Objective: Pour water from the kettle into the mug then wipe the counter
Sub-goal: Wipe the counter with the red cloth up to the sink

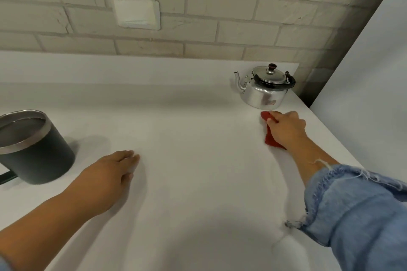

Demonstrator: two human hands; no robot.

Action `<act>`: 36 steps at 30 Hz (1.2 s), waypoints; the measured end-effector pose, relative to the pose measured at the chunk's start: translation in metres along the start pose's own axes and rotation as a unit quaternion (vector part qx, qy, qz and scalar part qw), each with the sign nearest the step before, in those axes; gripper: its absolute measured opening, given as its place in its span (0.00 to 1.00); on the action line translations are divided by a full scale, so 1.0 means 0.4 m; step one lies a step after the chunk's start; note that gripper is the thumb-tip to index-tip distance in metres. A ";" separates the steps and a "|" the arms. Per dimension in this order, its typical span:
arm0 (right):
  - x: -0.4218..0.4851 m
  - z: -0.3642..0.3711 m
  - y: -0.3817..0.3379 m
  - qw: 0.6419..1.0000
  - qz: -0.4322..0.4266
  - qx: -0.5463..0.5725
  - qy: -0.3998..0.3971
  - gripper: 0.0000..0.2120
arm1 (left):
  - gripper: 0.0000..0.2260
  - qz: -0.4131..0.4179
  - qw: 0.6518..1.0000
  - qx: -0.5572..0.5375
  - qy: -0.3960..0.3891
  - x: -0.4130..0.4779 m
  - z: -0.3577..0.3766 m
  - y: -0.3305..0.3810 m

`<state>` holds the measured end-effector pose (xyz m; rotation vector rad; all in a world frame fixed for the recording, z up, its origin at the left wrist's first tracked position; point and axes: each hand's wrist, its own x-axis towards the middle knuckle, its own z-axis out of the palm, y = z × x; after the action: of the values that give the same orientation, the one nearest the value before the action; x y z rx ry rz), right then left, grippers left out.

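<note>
A shiny metal kettle (263,90) with a black handle and a dark lid knob stands upright at the back right of the white counter (198,130), spout pointing left. Just in front of it my right hand (286,130) presses down on a red cloth (269,136) and grips it; most of the cloth is hidden under the hand. A dark grey mug (33,149) with a steel rim stands at the left edge, its handle toward me. My left hand (112,174) lies flat on the counter to the right of the mug, holding nothing.
A light brick wall (198,17) with a white blank plate (136,13) runs behind the counter. A white panel (374,72) rises along the counter's right edge. A rolled blue denim sleeve (356,211) covers my right forearm.
</note>
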<state>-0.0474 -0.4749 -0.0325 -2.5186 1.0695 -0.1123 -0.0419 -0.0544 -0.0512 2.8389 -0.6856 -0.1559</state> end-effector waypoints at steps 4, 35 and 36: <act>-0.042 0.066 -0.012 0.993 -0.055 -0.104 0.029 0.25 | 0.22 0.004 1.000 -0.005 0.006 -0.004 0.007 -0.006; -0.012 0.283 -0.443 0.909 -0.380 -0.172 -0.008 0.23 | 0.28 -0.024 0.999 -0.021 0.020 -0.002 -0.007 -0.059; -0.048 0.295 -0.450 0.892 -0.424 -0.158 -0.015 0.23 | 0.27 -0.027 0.999 -0.024 0.020 -0.005 -0.006 -0.058</act>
<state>0.0871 -0.3096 -0.0687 -3.0874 -0.1148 -0.1444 -0.0331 -0.0328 -0.0541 2.8075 -0.5900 -0.1209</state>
